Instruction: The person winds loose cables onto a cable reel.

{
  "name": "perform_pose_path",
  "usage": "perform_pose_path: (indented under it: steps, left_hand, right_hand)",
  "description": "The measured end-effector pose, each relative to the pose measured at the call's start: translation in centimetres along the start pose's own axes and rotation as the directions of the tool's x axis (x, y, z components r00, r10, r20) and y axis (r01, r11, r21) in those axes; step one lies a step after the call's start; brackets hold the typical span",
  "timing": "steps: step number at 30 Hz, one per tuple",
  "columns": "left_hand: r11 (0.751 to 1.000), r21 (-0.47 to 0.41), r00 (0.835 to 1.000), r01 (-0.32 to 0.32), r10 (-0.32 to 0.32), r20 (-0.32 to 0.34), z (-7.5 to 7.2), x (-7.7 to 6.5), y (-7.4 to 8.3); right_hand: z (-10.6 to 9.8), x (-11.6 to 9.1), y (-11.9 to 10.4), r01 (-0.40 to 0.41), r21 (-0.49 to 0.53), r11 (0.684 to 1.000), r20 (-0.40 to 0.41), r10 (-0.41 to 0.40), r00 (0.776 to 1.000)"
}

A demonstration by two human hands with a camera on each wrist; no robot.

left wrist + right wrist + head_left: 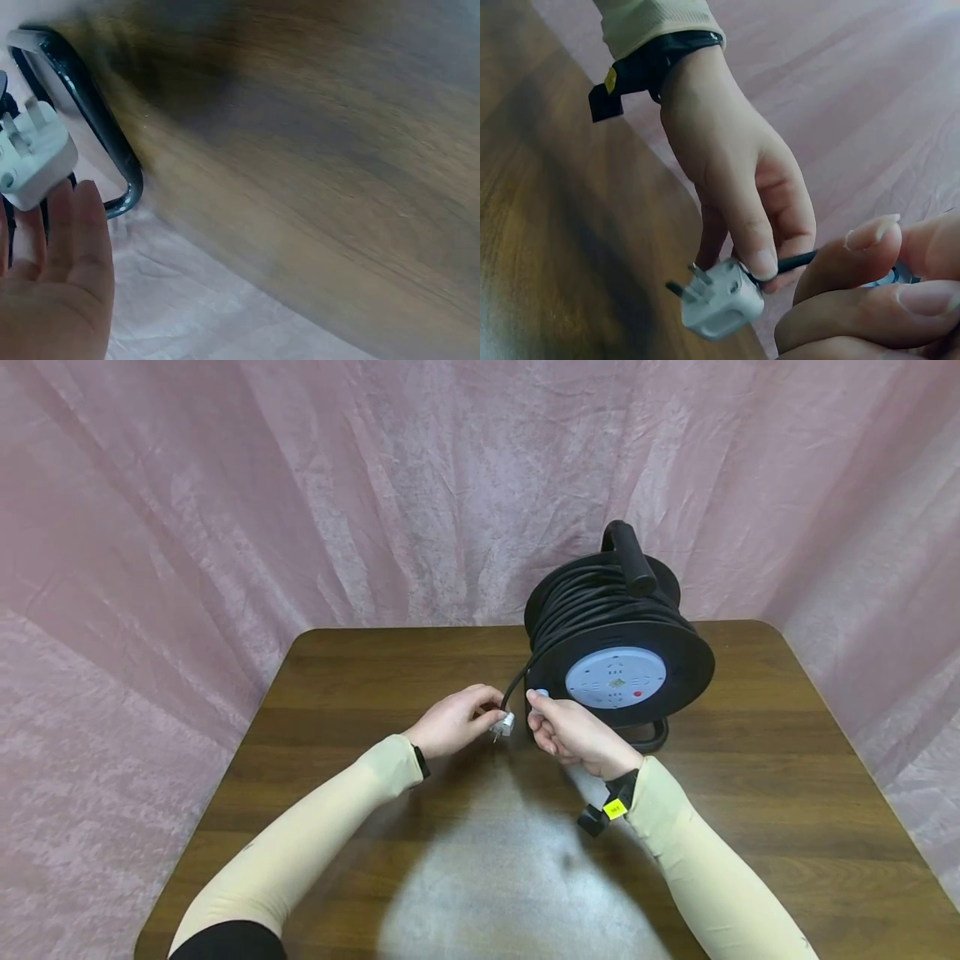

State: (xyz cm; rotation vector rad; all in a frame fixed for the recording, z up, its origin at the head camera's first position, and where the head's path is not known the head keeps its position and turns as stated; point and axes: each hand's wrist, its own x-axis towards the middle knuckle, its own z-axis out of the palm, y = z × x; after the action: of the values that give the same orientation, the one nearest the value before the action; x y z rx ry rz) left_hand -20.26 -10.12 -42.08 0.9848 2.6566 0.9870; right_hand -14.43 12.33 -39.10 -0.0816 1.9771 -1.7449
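Note:
A black cable reel (686, 664) with a pale blue socket panel (588, 681) stands at the right of centre in the head view. From its wound cable a black lead (515, 683) runs down to a white three-pin plug (507, 724). My left hand (453, 721) pinches the plug where the lead enters it; in the right wrist view the plug's pins (697, 277) point away from the thumb. At the reel's left rim, my right hand (576, 735) grips a small light-blue knob (542, 693), mostly hidden by the fingers.
The reel has a black carrying handle (633, 560) on top and a tubular black foot (651, 739) on the wooden table (360, 677). Pink curtains (450, 485) hang behind. A black wrist camera (600, 814) is strapped to the right wrist.

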Motion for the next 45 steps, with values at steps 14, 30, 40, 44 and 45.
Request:
perform_pose_path:
  steps: [14, 30, 40, 44, 45]
  left_hand:
    - [0.993, -0.109, 0.998, 0.034, -0.040, -0.055, 0.7, 1.2, 1.4]
    - [0.950, -0.312, 0.979, -0.003, -0.060, -0.194, 1.6, 1.7, 1.9]
    - [0.931, -0.356, 0.969, -0.087, -0.005, -0.248, 1.4, 2.0, 2.4]
    - [0.919, -0.366, 0.958, -0.147, 0.040, -0.283, 1.3, 2.0, 2.7]
    - [0.920, -0.358, 0.955, -0.157, 0.049, -0.294, 1.2, 2.0, 2.8]
  right_hand:
    - [0.3, -0.4, -1.8, 0.030, 0.068, 0.997, 0.025, -0.032, 0.999]
    - [-0.3, -1.2, -3.4, 0.090, 0.098, 0.991, 0.023, -0.093, 0.995]
    - [-1.2, -2.1, -4.3, 0.143, 0.158, 0.977, 0.034, -0.150, 0.988]
    - [-1.6, -2.5, -4.4, 0.167, 0.215, 0.962, 0.052, -0.182, 0.982]
    - [-1.7, -2.6, -4.5, 0.173, 0.232, 0.957, 0.055, -0.190, 0.980]
